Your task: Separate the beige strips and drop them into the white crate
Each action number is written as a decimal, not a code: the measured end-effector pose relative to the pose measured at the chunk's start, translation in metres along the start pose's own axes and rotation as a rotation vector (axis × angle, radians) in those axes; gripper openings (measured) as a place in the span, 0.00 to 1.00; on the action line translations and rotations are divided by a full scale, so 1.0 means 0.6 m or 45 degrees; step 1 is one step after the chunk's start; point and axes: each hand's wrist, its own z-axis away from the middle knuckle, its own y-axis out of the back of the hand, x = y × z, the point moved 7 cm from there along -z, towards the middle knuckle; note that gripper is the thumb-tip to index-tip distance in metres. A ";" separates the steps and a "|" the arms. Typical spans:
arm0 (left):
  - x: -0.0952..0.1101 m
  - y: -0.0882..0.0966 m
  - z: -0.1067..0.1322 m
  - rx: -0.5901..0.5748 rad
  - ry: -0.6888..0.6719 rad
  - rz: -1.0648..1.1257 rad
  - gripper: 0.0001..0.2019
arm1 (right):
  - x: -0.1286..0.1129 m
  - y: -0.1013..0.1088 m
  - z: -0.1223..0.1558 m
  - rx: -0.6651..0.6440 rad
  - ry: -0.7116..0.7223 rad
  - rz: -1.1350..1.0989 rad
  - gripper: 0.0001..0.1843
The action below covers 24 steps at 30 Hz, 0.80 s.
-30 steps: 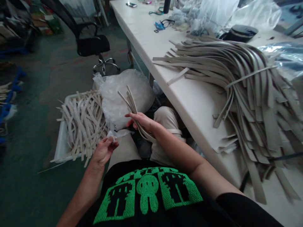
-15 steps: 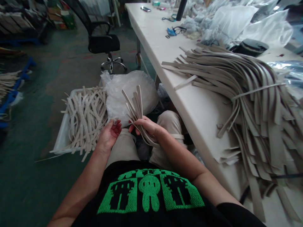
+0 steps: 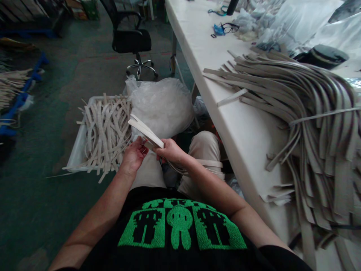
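Handheld strips [image 3: 146, 131], fanned earlier, now bunched, slanting

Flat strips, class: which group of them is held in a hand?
The small bundle in the right hand; that grip sets it apart from the strips in the white bin and the larger heap on the table.

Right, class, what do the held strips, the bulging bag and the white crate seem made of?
Held strips: perhaps leather or synthetic, matte, bending smoothly. Bulging bag: thin plastic film, glossy and wrinkled. White crate: probably rigid plastic, its wall smooth.
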 end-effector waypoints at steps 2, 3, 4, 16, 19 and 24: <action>-0.003 0.000 -0.001 -0.010 -0.009 -0.010 0.14 | 0.003 0.002 -0.005 0.020 0.011 0.060 0.01; -0.004 0.001 -0.002 -0.006 -0.010 -0.013 0.14 | 0.004 0.004 -0.006 0.030 0.018 0.086 0.01; -0.006 0.002 -0.001 -0.001 -0.004 -0.019 0.14 | 0.004 0.005 -0.007 0.041 0.024 0.111 0.01; -0.033 -0.012 0.024 -0.161 0.011 -0.129 0.14 | -0.006 0.010 -0.001 -0.024 -0.026 0.110 0.05; -0.012 0.010 0.026 -0.076 -0.042 -0.062 0.11 | -0.007 0.009 0.017 -0.149 -0.075 0.025 0.03; -0.027 0.023 0.064 -0.089 0.064 -0.041 0.12 | -0.034 -0.015 0.043 -0.079 0.008 0.357 0.03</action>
